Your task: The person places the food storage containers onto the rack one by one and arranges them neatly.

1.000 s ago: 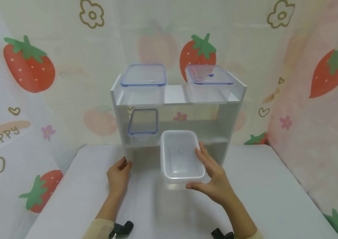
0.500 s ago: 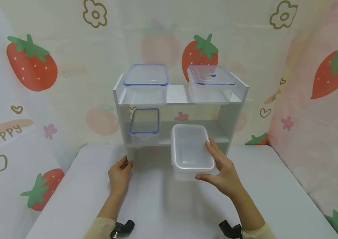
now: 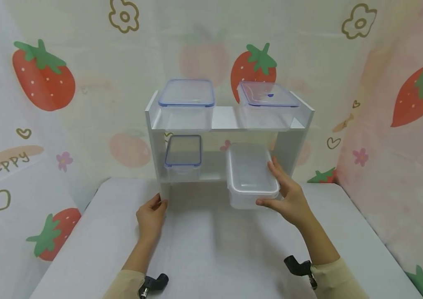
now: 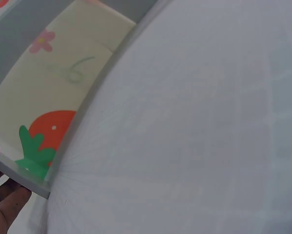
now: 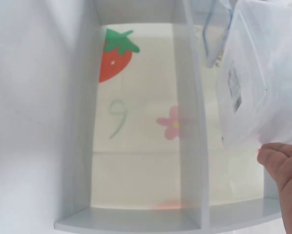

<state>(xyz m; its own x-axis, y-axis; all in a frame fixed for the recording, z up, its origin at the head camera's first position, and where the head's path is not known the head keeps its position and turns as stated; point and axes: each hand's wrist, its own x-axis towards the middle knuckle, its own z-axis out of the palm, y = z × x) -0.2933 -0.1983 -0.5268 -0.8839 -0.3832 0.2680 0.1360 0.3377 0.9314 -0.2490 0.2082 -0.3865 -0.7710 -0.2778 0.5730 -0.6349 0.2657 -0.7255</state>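
Note:
My right hand (image 3: 289,199) grips a clear plastic food container (image 3: 250,170) with a whitish lid by its right side, thumb at the near corner. The container is in the air before the right half of the middle shelf, its top tilted toward me. From the right wrist view, the container's underside (image 5: 243,92) shows beside the shelf board. My left hand (image 3: 151,218) pinches the lower front edge of the white shelf unit's left side panel (image 4: 21,178), thumb on one face and fingers on the other.
Two blue-rimmed clear containers, left (image 3: 187,106) and right (image 3: 269,106), stand on the top shelf. A smaller blue-rimmed container (image 3: 184,155) sits at the left of the middle shelf (image 3: 215,164). The unit stands on a white-covered table (image 3: 204,253) before a strawberry-print backdrop (image 3: 95,95).
My right hand has carried the container up, to the right and toward the middle shelf. The left hand keeps its place on the side panel. The head view has shifted slightly.

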